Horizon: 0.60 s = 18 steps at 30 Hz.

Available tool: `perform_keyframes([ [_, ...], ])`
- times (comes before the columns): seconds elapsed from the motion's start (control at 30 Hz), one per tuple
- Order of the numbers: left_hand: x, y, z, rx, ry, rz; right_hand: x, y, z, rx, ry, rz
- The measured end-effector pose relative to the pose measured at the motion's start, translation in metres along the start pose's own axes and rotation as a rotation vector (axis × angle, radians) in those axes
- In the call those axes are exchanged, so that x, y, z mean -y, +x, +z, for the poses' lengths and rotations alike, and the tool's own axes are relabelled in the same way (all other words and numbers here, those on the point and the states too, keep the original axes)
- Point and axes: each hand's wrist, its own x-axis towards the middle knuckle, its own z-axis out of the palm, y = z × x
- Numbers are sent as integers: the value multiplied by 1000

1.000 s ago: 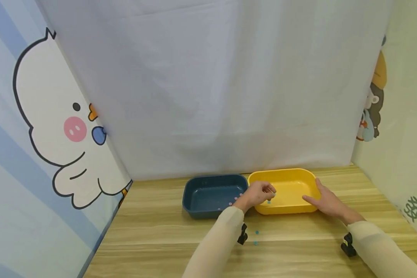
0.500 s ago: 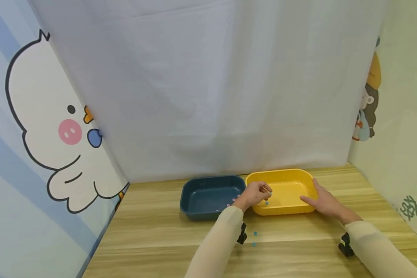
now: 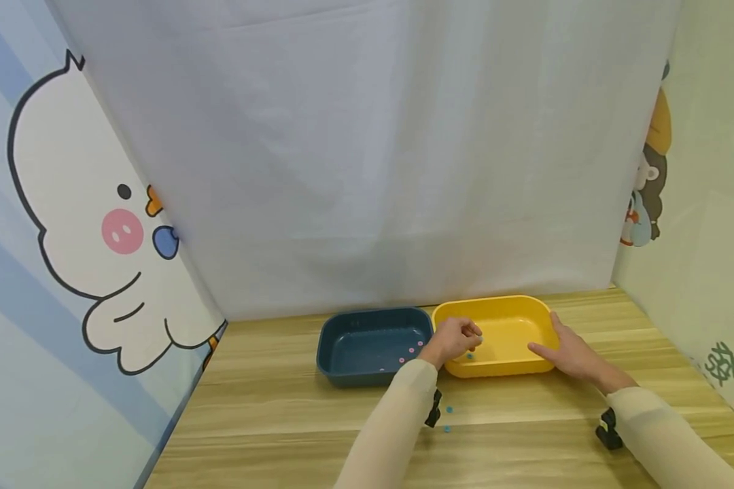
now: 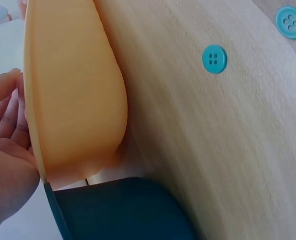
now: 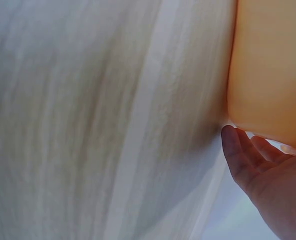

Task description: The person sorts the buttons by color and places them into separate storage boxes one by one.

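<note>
My left hand hangs over the left part of a yellow plastic basin, pinching a small pale blue button between thumb and fingertips. Another blue button lies inside the basin below those fingers. At the basin's right end, my right hand grips the wall, thumb over the rim and fingers along the outside. The right wrist view shows the fingers against the basin's outer side. In the left wrist view, the basin's wall hides part of my left hand's fingers.
A dark blue basin stands against the yellow one on the left, with several pink buttons inside. Two blue four-hole buttons, one nearer and one farther, lie on the wooden table in front. A white curtain hangs behind.
The left forearm and wrist have shifted slightly to the right, while the hand stays over the yellow basin with its button. The right hand keeps its grip; the head view has shifted a little.
</note>
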Motion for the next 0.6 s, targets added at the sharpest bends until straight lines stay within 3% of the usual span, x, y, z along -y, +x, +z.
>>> perform_keyframes([
  [0.33,2,4,3,-43,10,19,2,1,1,4,-4,0],
  [0.6,4,-4,-11,-7,10,37,2,-1,-1,-3,-14,-16],
])
